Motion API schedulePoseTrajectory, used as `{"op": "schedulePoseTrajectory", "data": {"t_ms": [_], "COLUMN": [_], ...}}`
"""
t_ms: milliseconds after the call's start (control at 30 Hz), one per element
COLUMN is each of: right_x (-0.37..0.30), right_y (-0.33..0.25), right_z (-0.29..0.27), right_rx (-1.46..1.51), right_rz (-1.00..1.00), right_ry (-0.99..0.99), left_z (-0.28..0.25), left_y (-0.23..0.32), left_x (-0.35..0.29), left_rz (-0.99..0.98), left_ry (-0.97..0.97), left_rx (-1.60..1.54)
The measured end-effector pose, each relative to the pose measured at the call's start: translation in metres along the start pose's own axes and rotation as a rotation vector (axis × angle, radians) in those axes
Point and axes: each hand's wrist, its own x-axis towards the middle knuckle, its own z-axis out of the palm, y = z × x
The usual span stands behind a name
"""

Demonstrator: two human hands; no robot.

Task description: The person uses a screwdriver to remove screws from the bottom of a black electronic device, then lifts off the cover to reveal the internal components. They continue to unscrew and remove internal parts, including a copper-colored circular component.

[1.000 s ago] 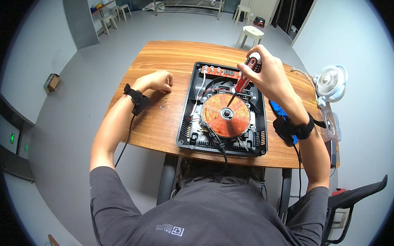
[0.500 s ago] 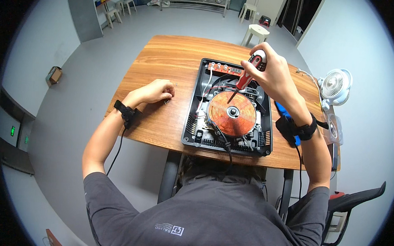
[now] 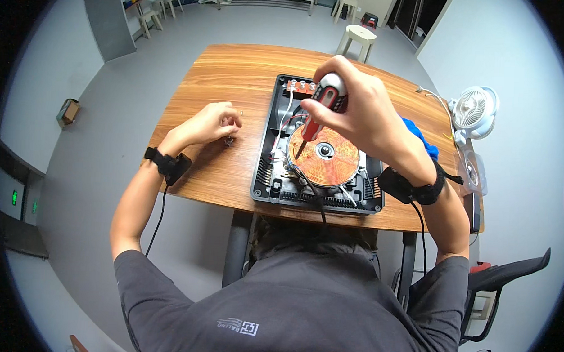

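My right hand [image 3: 359,104] grips a screwdriver [image 3: 319,106] with a red, black and white handle. Its dark shaft slants down over the left side of a round copper coil [image 3: 332,168]; whether the tip touches anything, I cannot tell. The coil sits inside the opened black housing of an induction cooker [image 3: 256,190]. Part of an orange circuit board [image 3: 295,88] shows at the far edge, the rest hidden behind my right hand. My left hand [image 3: 217,121] rests left of the housing, fingers loosely curled with thumb and fingertips apart, beside a few small screws [image 3: 229,141].
The wooden table [image 3: 205,74] carries it all. A blue cloth-like item [image 3: 420,137] lies behind my right wrist. At the right edge are a white fan [image 3: 475,113] and a clear plastic container [image 3: 475,170]. Stools [image 3: 357,37] stand on the floor beyond.
My right hand has brought the screwdriver left and nearer, from the coil's far side to its left side. My left hand's fingers have loosened slightly beside the screws. The whole view has shifted a little.
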Motion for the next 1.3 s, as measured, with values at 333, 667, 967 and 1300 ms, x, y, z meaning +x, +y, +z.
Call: {"op": "schedulePoseTrajectory", "data": {"t_ms": [333,667,967,1300], "right_x": [-0.011,-0.024,-0.027,-0.026], "right_y": [0.001,0.005,-0.001,-0.002], "right_z": [0.010,0.011,0.005,-0.007], "right_rx": [0.064,0.083,0.085,-0.116], "right_rz": [-0.136,-0.225,-0.214,-0.257], "right_ry": [-0.146,-0.203,-0.312,-0.276], "left_z": [0.011,0.030,0.034,0.022], "left_y": [0.110,0.137,0.134,0.145], "left_x": [0.023,0.032,0.030,0.031], "left_rz": [0.400,0.467,0.437,0.251], "left_ry": [-0.075,-0.125,-0.086,-0.225], "left_rx": [-0.272,-0.248,-0.184,-0.393]}}
